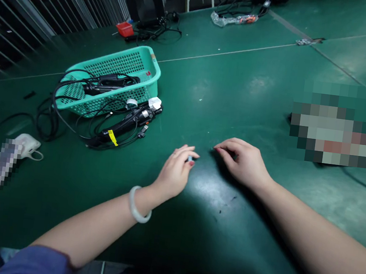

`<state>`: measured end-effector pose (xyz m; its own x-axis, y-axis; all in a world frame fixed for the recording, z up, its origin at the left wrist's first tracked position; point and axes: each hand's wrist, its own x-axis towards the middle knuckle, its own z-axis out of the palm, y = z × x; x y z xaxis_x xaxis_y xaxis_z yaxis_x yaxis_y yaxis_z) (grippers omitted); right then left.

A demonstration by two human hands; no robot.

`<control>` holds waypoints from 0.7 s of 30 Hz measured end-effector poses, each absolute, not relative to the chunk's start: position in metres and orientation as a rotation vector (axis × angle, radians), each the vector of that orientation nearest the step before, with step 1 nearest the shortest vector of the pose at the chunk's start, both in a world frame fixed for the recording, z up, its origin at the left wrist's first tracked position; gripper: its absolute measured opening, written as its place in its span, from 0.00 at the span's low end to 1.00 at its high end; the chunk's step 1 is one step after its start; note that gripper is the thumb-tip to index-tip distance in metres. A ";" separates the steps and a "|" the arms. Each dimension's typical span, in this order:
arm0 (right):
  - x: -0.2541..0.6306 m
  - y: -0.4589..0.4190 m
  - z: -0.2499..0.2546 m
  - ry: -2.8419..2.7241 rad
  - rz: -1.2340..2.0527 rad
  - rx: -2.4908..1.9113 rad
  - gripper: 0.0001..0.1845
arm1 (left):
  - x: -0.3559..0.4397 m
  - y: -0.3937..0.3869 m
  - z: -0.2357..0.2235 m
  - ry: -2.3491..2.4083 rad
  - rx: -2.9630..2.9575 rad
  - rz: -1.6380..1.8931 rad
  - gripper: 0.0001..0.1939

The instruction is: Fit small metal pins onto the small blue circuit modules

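Observation:
My left hand [176, 171] rests on the green table [228, 93] with its fingers curled into a pinch on a tiny grey piece [189, 158] that I cannot name. A pale bangle [137, 205] circles that wrist. My right hand [242, 160] lies close beside it, palm down, fingers bent and fingertips touching the table, with nothing visible in them. A bundle of black cables with a white plug and a yellow tag [122, 127] lies to the left of both hands, out of reach of the fingers.
A teal plastic basket [151, 68] holding black cables stands at the left. A white device [27, 144] lies near the left edge. A red box [125, 28], a black monitor [144, 1] and a bagged cable [232, 18] sit at the back. Metal railings run along the far left.

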<state>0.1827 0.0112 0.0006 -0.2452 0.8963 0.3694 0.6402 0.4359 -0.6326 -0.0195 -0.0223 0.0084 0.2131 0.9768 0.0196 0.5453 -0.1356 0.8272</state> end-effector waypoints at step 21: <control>0.163 0.014 -0.003 -2.397 0.390 -1.184 0.10 | 0.001 0.009 -0.006 1.142 0.914 1.212 0.08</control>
